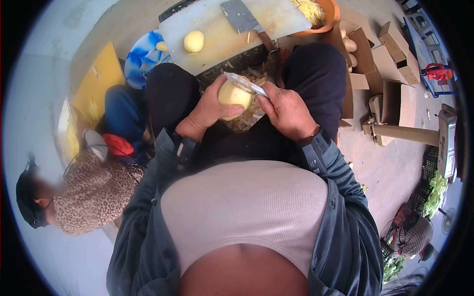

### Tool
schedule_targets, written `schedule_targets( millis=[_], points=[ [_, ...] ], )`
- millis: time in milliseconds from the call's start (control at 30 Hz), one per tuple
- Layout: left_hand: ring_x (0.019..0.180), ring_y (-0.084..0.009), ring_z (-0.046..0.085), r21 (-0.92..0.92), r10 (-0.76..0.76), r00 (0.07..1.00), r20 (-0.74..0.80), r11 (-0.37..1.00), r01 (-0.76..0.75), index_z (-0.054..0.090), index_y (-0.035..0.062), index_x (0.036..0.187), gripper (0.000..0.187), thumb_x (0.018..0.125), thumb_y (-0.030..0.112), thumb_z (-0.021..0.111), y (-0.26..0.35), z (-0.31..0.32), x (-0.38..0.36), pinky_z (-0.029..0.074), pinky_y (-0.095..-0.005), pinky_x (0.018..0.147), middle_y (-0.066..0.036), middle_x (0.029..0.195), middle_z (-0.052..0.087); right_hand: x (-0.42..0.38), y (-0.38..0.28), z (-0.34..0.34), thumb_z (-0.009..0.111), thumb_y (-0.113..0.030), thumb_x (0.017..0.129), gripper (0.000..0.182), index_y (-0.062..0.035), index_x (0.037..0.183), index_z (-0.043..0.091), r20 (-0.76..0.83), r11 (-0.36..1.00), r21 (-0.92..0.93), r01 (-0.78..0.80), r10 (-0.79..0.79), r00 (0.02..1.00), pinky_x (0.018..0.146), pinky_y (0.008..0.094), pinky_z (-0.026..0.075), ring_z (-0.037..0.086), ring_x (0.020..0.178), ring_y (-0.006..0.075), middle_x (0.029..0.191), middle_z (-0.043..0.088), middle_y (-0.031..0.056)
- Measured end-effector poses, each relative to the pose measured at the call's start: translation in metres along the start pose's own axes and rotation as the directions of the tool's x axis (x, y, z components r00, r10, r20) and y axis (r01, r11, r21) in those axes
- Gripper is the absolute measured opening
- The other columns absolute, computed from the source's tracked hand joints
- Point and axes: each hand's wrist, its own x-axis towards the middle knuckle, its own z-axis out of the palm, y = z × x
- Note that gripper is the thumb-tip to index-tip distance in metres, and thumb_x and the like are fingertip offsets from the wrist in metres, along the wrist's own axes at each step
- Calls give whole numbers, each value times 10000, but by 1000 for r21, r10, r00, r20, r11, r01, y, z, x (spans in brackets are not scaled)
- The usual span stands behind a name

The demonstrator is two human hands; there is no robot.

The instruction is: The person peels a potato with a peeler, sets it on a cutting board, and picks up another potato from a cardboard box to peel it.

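Observation:
A pale yellow peeled potato [231,98] rests in my left hand [210,108], whose fingers wrap round its side. My right hand [289,109] grips a peeler [247,84], and the peeler's head lies against the potato's upper side. Below them, between my knees, is a heap of peelings [254,76]. Beyond my hands lies a white cutting board [217,29]. On the board sit a peeled potato [194,41] and a cleaver [240,17] with its wooden handle pointing towards my right knee.
A blue and white basin [143,56] stands left of the board. An orange bowl [332,17] holds yellow shreds. Cardboard boxes [360,54], one with potatoes [349,45], stand at right. A person in leopard print [94,192] sits at left; another person [414,237] is at lower right.

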Motion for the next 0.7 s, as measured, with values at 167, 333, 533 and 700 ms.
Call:
schedule_targets(
  millis=[167,333,533,700],
  points=[
    [1028,-137,525,-3,4,999,-43,1000,-4,478,19,1241,694,654,208,798,-8,-2,3,423,-282,913,-56,1103,566,5,5,7,539,-189,898,192,-6,856,497,-50,999,46,19,-17,999,595,494,466,584,658,420,669,580,235],
    [1040,-134,521,-123,-94,994,-63,989,85,480,34,1240,714,624,191,804,0,4,0,407,-278,938,-41,1119,550,3,16,10,534,-185,898,194,1,851,503,-53,998,56,5,-2,999,608,497,471,589,671,426,680,586,246],
    [1057,-146,526,-131,13,982,188,991,12,472,59,1249,752,585,211,791,23,7,-24,405,-280,945,-22,1134,543,3,32,12,545,-152,904,166,-2,857,490,-79,993,33,-111,113,990,576,471,435,569,681,434,680,560,243],
    [1068,-141,523,-145,-62,998,-3,988,61,455,48,1275,761,614,199,799,9,0,-22,412,-289,950,-39,1145,552,-1,12,-2,536,-184,906,185,1,897,526,-15,951,262,-162,172,985,625,472,463,580,717,431,737,592,240]
  ],
)
